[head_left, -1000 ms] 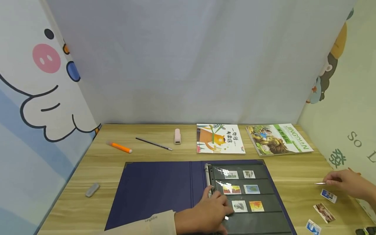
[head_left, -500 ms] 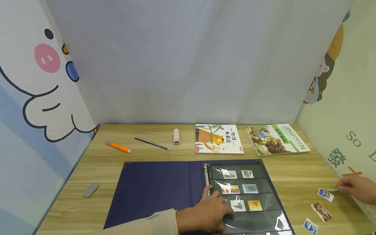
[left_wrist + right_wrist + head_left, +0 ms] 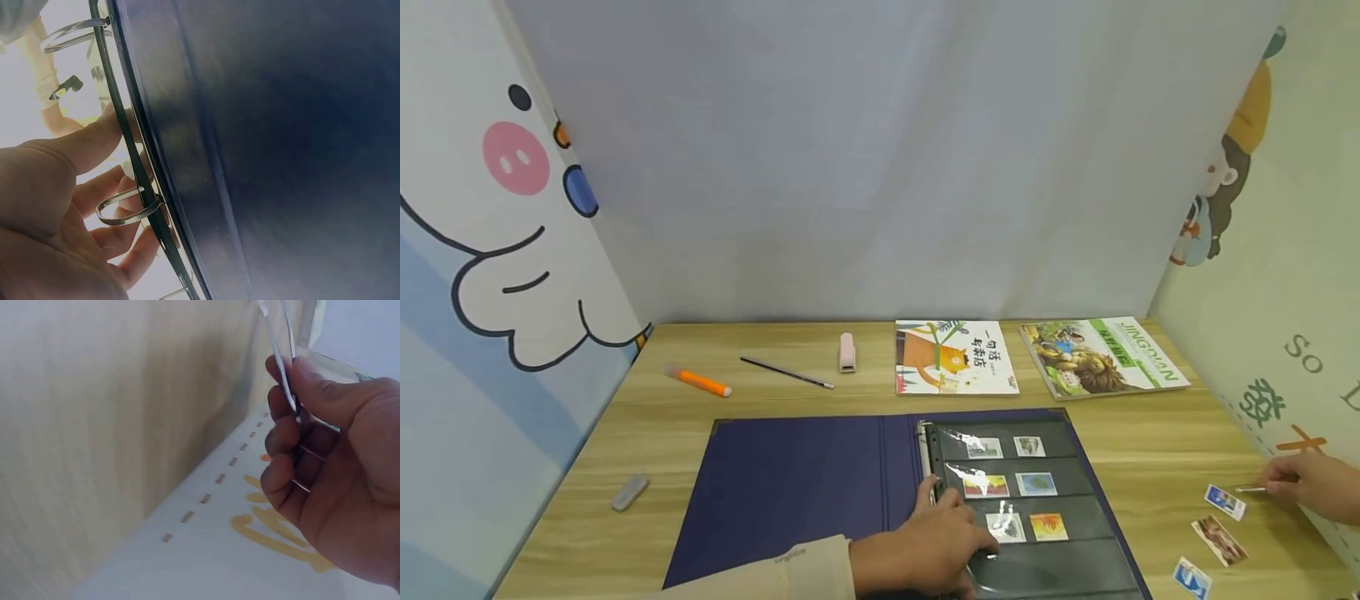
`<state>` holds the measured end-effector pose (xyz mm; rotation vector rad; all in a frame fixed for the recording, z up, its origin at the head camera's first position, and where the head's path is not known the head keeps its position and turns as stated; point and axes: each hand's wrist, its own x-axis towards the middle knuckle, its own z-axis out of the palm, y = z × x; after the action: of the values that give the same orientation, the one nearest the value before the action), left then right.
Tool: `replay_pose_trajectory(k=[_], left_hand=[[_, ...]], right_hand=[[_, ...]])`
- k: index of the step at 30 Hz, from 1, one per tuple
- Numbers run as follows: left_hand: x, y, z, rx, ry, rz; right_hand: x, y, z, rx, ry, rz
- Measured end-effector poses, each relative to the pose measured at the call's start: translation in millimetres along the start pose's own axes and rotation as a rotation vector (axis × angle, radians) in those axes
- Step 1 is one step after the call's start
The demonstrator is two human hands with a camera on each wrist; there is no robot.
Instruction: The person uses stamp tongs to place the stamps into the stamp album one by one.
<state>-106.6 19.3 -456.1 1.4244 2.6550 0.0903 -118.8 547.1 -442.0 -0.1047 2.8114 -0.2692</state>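
Observation:
A dark blue stamp album (image 3: 790, 492) lies spread on the table, its black pocket page (image 3: 1060, 571) holding several stamps in rows. My left hand (image 3: 936, 537) rests on the page's left edge by the binder rings. In the left wrist view, its fingers lie loosely along the metal rings (image 3: 122, 209). At the far right, my right hand (image 3: 1311, 485) pinches metal tweezers (image 3: 1250, 490), whose tips are at the right edge of a blue-purple stamp (image 3: 1223, 502). Below that lie a brown stamp (image 3: 1219, 540) and a blue-and-white stamp (image 3: 1192, 577). In the right wrist view, the tweezers (image 3: 279, 359) point upward out of frame.
Two picture books, one white (image 3: 958, 358) and one green (image 3: 1105, 357), lie at the back. A pink stapler (image 3: 847, 352), a pencil (image 3: 786, 372), an orange pen (image 3: 700, 382) and a grey eraser-like block (image 3: 630, 492) sit to the left. A printed wall borders the right side.
My right hand has moved right and down, bringing the tweezers to the blue-purple stamp, which has shifted slightly left. My left hand has stayed on the page's edge.

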Motion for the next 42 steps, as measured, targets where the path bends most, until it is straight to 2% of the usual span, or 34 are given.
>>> replay_pose_trajectory(k=[2, 4, 9, 11, 15, 22, 28, 33, 37, 42], left_hand=[[-0.2, -0.5, 0.1, -0.017, -0.008, 0.001], [0.1, -1.0, -0.3, -0.033, -0.015, 0.002], [1.1, -2.0, 0.9, -0.057, -0.008, -0.005], [1.3, -2.7, 1.5, -0.068, -0.006, -0.012], [1.9, -4.9, 2.0, -0.09, -0.015, -0.016], [2.2, -6.4, -0.3, -0.089, -0.031, -0.019], [2.0, -6.3, -1.3, -0.079, -0.034, -0.017], [1.5, -4.7, -3.6, -0.058, -0.03, -0.037], [1.0, -4.0, -4.1, -0.052, -0.028, -0.04], [1.2, -3.9, -2.8, -0.045, -0.027, -0.027]], right_hand=[[-1, -2, 3.8, 0.046, -0.032, 0.004], [-1, -5, 7.3, 0.071, -0.022, 0.002], [1, -16, 5.2, 0.012, 0.117, -0.063], [5, -23, 1.4, 0.013, 0.145, -0.111], [15, -49, -3.8, 0.058, 0.149, -0.191], [42, -112, -4.6, 0.15, 0.171, -0.44], [54, -170, 1.5, 0.219, 0.111, -0.583], [59, -214, 11.3, 0.213, 0.058, -0.7], [63, -238, 24.2, 0.203, 0.018, -0.767], [61, -258, 38.7, 0.235, -0.088, -0.808]])
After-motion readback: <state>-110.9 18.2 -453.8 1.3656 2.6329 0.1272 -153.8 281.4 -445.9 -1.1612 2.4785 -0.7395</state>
